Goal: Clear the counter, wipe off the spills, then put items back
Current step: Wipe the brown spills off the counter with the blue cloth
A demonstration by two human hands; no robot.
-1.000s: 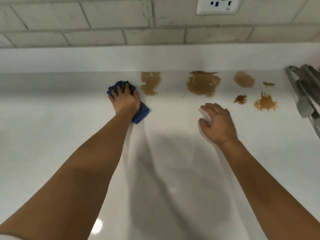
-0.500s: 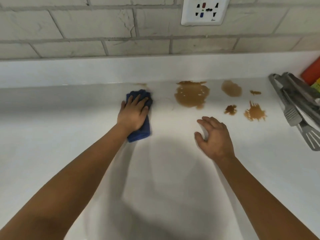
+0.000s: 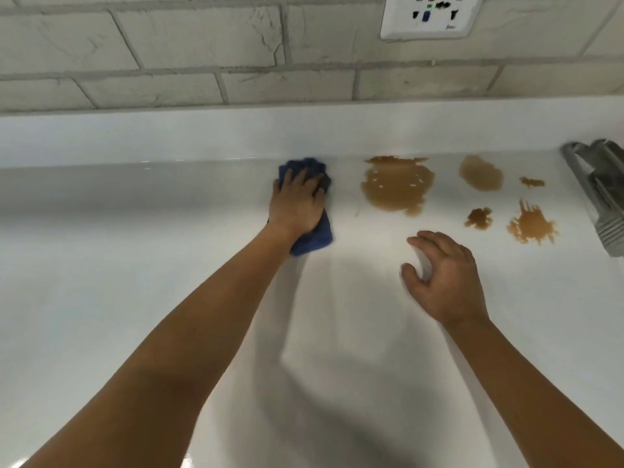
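A white counter [image 3: 135,282] runs along a low white upstand under a grey tile wall. My left hand [image 3: 297,204] presses a bunched blue cloth [image 3: 312,239] flat on the counter near the back edge, fingers spread over it. Just right of the cloth lies a large brown spill [image 3: 396,185]. Further right are several smaller brown spills, among them a pale one [image 3: 481,172] and a splattered one [image 3: 531,226]. My right hand [image 3: 445,278] rests on its fingertips in front of the large spill, fingers loosely bent, holding nothing.
Metal tongs and a slotted spatula [image 3: 601,194] lie at the right edge of the counter, partly cut off. A white wall socket [image 3: 429,15] sits on the tiles above the spills.
The left hand slid the cloth right over the leftmost brown spill, which is gone now. The right hand barely moved. The camera view shifted left and closer.
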